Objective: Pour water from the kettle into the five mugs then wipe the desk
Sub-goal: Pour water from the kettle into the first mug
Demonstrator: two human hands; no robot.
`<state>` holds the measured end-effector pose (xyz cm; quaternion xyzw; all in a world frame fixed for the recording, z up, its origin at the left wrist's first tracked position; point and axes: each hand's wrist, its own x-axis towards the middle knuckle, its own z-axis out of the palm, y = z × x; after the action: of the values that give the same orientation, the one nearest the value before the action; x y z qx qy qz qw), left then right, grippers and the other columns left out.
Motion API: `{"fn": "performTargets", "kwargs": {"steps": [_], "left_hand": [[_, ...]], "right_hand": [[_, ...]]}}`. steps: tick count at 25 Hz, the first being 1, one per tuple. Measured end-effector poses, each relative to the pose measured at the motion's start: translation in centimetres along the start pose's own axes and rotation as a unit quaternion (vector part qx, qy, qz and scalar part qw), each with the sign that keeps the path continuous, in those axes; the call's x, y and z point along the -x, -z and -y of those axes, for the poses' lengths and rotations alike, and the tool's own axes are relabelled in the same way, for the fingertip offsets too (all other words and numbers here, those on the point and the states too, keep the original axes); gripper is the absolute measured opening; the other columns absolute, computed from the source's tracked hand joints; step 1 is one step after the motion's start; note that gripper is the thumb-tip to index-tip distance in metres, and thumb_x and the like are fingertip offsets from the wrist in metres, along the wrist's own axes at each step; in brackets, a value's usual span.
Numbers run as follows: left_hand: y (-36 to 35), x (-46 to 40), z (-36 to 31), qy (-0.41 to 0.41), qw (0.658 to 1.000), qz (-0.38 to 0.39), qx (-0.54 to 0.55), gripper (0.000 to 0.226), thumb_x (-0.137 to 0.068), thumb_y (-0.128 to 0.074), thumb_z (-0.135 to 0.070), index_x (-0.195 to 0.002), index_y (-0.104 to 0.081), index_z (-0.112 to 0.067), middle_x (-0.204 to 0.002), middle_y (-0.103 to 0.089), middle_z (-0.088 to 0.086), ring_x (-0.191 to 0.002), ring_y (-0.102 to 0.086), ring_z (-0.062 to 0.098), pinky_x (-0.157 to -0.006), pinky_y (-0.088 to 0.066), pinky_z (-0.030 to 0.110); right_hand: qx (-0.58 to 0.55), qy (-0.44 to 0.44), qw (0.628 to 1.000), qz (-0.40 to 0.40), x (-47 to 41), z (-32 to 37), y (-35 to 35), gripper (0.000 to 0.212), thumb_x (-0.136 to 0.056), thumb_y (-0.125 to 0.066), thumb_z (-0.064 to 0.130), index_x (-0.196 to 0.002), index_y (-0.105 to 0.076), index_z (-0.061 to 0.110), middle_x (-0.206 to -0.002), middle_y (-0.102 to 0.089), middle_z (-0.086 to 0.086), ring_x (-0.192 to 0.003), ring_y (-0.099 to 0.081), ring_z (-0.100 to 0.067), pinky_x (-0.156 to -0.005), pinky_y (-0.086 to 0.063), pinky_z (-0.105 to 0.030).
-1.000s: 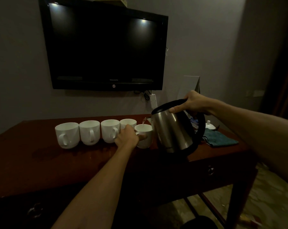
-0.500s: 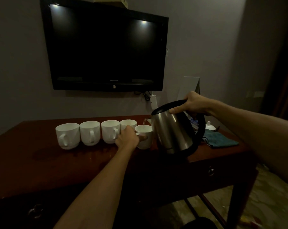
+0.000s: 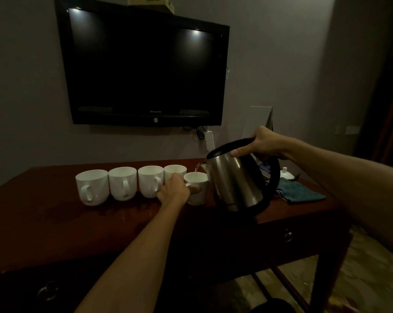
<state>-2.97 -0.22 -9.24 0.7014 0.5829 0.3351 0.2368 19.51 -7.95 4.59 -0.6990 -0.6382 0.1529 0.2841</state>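
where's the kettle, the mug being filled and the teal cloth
kettle (image 3: 236, 179), head view, on its steel side
mug being filled (image 3: 198, 196), head view, on its front wall
teal cloth (image 3: 301, 192), head view, on its folded middle

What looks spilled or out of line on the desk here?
The mug being filled sits forward of the other four mugs' row, held by the left hand. Faint wet-looking patches mark the desk before the row; too dim to confirm.
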Motion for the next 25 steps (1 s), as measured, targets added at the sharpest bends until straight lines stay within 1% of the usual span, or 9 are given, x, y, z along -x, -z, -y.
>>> {"fn": "performTargets", "kwargs": {"steps": [3,5,6,10,13,16,20,23,25], "left_hand": [[-0.1,-0.11,0.12,0.001,1.0,-0.003,-0.004,0.05,-0.081,-0.073,-0.047,-0.119,-0.061,-0.016,-0.117,-0.063,0.005,-0.121,-0.049,0.025,-0.086,-0.035,0.034],[-0.25,-0.33,0.27,0.0,1.0,-0.003,-0.001,0.051,-0.078,-0.075,-0.049,-0.116,-0.063,-0.017,-0.111,-0.064,0.004,-0.108,-0.053,0.021,-0.079,-0.032,0.033],[-0.32,-0.43,0.36,0.0,1.0,-0.002,0.0,0.052,-0.077,-0.075,-0.051,-0.115,-0.063,-0.017,-0.11,-0.064,0.004,-0.106,-0.054,0.021,-0.078,-0.031,0.033],[-0.35,-0.45,0.42,-0.001,1.0,-0.002,-0.005,0.052,-0.079,-0.074,-0.05,-0.116,-0.061,-0.016,-0.112,-0.063,0.005,-0.115,-0.052,0.024,-0.079,-0.03,0.033],[-0.26,-0.16,0.22,0.005,1.0,-0.013,-0.012,0.045,-0.085,-0.071,-0.044,-0.118,-0.058,-0.015,-0.119,-0.06,0.006,-0.123,-0.047,0.026,-0.079,-0.03,0.032],[-0.26,-0.2,0.24,0.008,1.0,-0.015,-0.014,0.047,-0.083,-0.072,-0.047,-0.114,-0.057,-0.015,-0.113,-0.059,0.005,-0.115,-0.049,0.022,-0.076,-0.03,0.032],[-0.17,-0.14,0.07,0.007,1.0,-0.009,-0.012,0.052,-0.08,-0.074,-0.049,-0.114,-0.057,-0.014,-0.113,-0.061,0.005,-0.117,-0.05,0.025,-0.077,-0.028,0.032],[-0.18,-0.2,0.19,0.004,1.0,-0.004,-0.013,0.051,-0.078,-0.075,-0.051,-0.109,-0.058,-0.014,-0.108,-0.062,0.004,-0.098,-0.052,0.02,-0.074,-0.035,0.032],[-0.19,-0.32,0.27,0.001,1.0,-0.002,-0.011,0.052,-0.077,-0.075,-0.052,-0.107,-0.057,-0.015,-0.107,-0.063,0.004,-0.092,-0.052,0.017,-0.072,-0.038,0.033]], "right_hand": [[0.002,-0.002,1.0,0.0,0.02,0.1,0.01,0.053,-0.07,-0.083,0.042,-0.089,-0.068,-0.005,-0.062,-0.054,-0.002,-0.047,-0.053,-0.01,-0.041,-0.042,-0.02],[0.005,-0.001,1.0,-0.001,-0.02,0.06,0.05,0.048,-0.073,-0.082,0.041,-0.087,-0.068,-0.002,-0.063,-0.055,-0.003,-0.047,-0.054,-0.01,-0.041,-0.042,-0.02],[0.006,0.0,1.0,0.001,0.0,0.06,0.05,0.048,-0.073,-0.082,0.041,-0.088,-0.068,-0.002,-0.065,-0.055,-0.004,-0.05,-0.054,-0.012,-0.042,-0.042,-0.02],[0.016,0.003,1.0,0.002,0.02,0.14,0.04,0.044,-0.074,-0.082,0.041,-0.084,-0.067,0.001,-0.065,-0.054,-0.003,-0.055,-0.052,-0.015,-0.045,-0.042,-0.022],[0.012,0.003,1.0,-0.001,-0.01,0.15,0.03,0.053,-0.072,-0.083,0.041,-0.088,-0.068,-0.007,-0.06,-0.053,-0.004,-0.047,-0.052,-0.011,-0.043,-0.042,-0.022],[0.011,0.001,1.0,-0.008,-0.19,0.03,0.03,0.059,-0.071,-0.085,0.041,-0.09,-0.068,-0.011,-0.054,-0.052,-0.002,-0.039,-0.051,-0.007,-0.041,-0.042,-0.022],[0.013,0.001,1.0,-0.007,-0.34,0.05,0.08,0.061,-0.071,-0.084,0.042,-0.092,-0.068,-0.012,-0.055,-0.052,-0.003,-0.038,-0.051,-0.006,-0.041,-0.043,-0.022],[0.011,-0.002,1.0,-0.004,-0.38,0.08,0.13,0.065,-0.068,-0.084,0.043,-0.093,-0.067,-0.014,-0.051,-0.052,-0.001,-0.037,-0.051,-0.007,-0.041,-0.043,-0.022],[0.014,-0.002,1.0,-0.003,-0.47,0.16,0.12,0.071,-0.062,-0.085,0.048,-0.093,-0.068,-0.013,-0.055,-0.052,-0.004,-0.041,-0.053,-0.01,-0.043,-0.044,-0.025]]}}
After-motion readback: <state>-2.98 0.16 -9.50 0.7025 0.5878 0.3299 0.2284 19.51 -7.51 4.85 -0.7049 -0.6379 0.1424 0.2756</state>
